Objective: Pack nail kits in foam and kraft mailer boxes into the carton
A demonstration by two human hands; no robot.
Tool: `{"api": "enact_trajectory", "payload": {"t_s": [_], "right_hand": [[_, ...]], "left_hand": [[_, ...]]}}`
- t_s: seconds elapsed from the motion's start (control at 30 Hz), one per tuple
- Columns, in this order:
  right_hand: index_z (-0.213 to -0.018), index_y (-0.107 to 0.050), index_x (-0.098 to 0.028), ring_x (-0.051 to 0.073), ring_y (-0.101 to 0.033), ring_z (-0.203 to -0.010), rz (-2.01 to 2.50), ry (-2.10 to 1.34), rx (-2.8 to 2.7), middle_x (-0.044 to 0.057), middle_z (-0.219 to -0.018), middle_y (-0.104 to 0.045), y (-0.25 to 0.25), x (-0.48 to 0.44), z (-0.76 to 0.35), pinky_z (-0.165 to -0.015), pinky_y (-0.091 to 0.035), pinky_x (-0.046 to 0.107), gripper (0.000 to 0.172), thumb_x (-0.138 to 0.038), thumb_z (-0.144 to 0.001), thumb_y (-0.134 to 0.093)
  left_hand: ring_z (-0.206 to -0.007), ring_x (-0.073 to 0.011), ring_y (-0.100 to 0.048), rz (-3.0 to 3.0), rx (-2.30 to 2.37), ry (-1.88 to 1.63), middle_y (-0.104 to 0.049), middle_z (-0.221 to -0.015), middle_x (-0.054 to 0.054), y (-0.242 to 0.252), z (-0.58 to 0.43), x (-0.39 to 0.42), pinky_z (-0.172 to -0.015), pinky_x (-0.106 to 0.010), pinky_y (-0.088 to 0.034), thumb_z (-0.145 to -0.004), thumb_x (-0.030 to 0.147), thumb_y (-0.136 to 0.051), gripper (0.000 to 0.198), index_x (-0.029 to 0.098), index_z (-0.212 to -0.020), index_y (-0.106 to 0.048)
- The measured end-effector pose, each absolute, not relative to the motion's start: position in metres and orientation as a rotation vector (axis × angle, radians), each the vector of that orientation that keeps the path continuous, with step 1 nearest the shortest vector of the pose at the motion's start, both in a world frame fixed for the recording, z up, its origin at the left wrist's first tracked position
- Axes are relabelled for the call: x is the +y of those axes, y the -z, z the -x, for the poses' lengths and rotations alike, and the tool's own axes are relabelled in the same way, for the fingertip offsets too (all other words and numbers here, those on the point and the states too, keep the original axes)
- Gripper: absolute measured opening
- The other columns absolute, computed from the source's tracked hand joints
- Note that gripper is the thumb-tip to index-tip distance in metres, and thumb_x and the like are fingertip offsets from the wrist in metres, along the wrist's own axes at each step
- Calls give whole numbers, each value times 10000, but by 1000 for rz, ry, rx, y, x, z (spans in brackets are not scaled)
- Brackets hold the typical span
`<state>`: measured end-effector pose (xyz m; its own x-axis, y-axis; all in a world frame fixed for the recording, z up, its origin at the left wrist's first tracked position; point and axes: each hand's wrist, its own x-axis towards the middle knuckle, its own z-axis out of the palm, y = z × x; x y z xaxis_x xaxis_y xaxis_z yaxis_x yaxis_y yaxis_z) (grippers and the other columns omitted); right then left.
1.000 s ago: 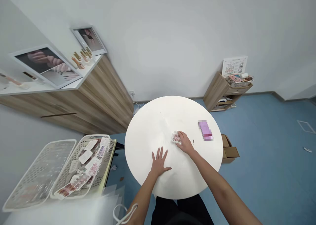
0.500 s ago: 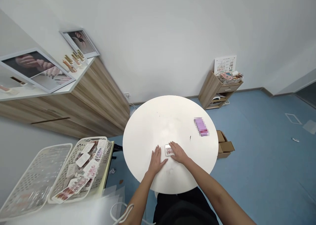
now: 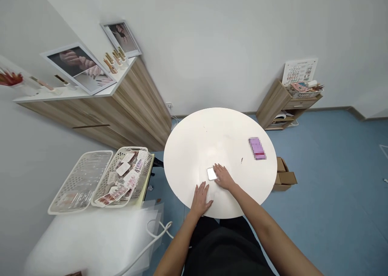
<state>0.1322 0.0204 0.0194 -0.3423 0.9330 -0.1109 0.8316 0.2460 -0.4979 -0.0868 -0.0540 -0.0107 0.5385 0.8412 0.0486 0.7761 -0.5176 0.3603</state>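
Note:
A small flat case (image 3: 211,173) lies on the white round table (image 3: 194,142). Its top now looks bright white, so what is inside cannot be seen. My right hand (image 3: 224,177) rests with fingers outstretched against the case's right edge, the fingertips touching it. Nearer the table's front edge, my left hand (image 3: 200,199) lies on the tabletop, fingers spread and holding nothing. A small gap separates it from the case.
A purple pixelated item (image 3: 257,148) lies at the table's right, near a small dark mark (image 3: 241,160). Left stand a white basket (image 3: 100,203) of packaged press-on nails, another basket (image 3: 75,183) and a wooden cabinet (image 3: 145,102). Cardboard boxes (image 3: 285,179) sit on the floor right.
The view has swung left. My left hand has drawn back from the case toward the table's front edge. Pink nails showed in the case before; its top is now plain white.

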Motion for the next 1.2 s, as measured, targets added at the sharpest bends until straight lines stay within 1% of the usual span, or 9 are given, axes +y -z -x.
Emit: {"api": "enact_trajectory", "payload": {"t_s": [0.13, 0.33, 0.43, 0.53, 0.7, 0.9, 1.0, 1.1, 1.2], "right_hand": [[-1245, -506, -166, 283, -503, -1152, 1563, -603, -2285, 149, -1254, -557, -27, -12, -143, -954, -429, 439, 395, -192, -850, -506], [-1092, -540, -173, 283, -502, -1051, 1572, -529, -2429, 123, -1131, -565, -22, -48, -147, -860, -439, 404, 281, -198, -815, -579], [-1004, -564, -172, 269, -512, -977, 1643, -466, -2464, 116, -1065, -578, -21, -50, -146, -802, -432, 379, 202, -111, -817, -521], [-919, -579, -178, 240, -522, -880, 1668, -445, -2438, 98, -964, -591, -24, -51, -147, -743, -415, 347, 213, -44, -836, -436], [-892, -582, -193, 194, -545, -834, 1610, -594, -2243, 51, -896, -613, -33, -44, -152, -767, -417, 315, 164, -132, -905, -430], [-851, -579, -217, 175, -574, -868, 1774, -829, -1998, 22, -931, -615, -33, -9, -147, -757, -431, 287, 79, -201, -890, -512], [-833, -592, -213, 157, -580, -823, 1924, -932, -1937, 17, -933, -609, -28, 8, -142, -692, -417, 261, 63, -226, -877, -549], [-811, -608, -201, 145, -580, -804, 2000, -944, -1932, 19, -923, -608, -20, 18, -140, -665, -400, 244, 60, -240, -854, -593], [-798, -621, -198, 137, -578, -778, 1987, -913, -1964, 18, -898, -606, -13, 24, -140, -640, -388, 233, 61, -245, -837, -618]], "left_hand": [[-1316, -315, -439, -2521, 1328, -307, -502, -1373, -169, 9, 82, -53, -1118, -533, -294, -850, 363, -545, 534, 171, -1339, -447], [-1045, -251, -555, -2477, 1394, -279, -577, -1105, -80, -11, 67, -33, -902, -427, -465, -857, 145, -468, 213, 219, -1025, -576], [-937, -223, -567, -2429, 1328, -325, -584, -1009, -67, -20, 64, -25, -822, -380, -480, -869, 112, -428, 191, 209, -915, -587], [-895, -210, -579, -2319, 1214, -403, -603, -973, -62, -28, 66, -22, -809, -366, -483, -909, 172, -411, 192, 215, -919, -597], [-893, -202, -606, -2073, 1192, -468, -638, -925, -40, -38, 75, -15, -810, -348, -502, -943, 309, -397, 226, 228, -919, -607], [-809, -176, -611, -1977, 1432, -569, -618, -817, -16, -28, 76, 5, -763, -315, -504, -901, 276, -451, 189, 218, -783, -586], [-876, -218, -601, -1932, 1605, -625, -594, -868, -50, -28, 74, 7, -806, -377, -497, -899, 276, -445, 178, 208, -839, -598], [-1019, -271, -566, -1908, 1874, -766, -573, -1027, -104, -34, 70, -7, -883, -447, -469, -918, 296, -428, 235, 182, -1044, -589], [-1126, -276, -533, -2163, 1726, -707, -579, -1144, -125, -35, 58, -33, -972, -460, -424, -925, 235, -392, 310, 175, -1181, -557]]}}
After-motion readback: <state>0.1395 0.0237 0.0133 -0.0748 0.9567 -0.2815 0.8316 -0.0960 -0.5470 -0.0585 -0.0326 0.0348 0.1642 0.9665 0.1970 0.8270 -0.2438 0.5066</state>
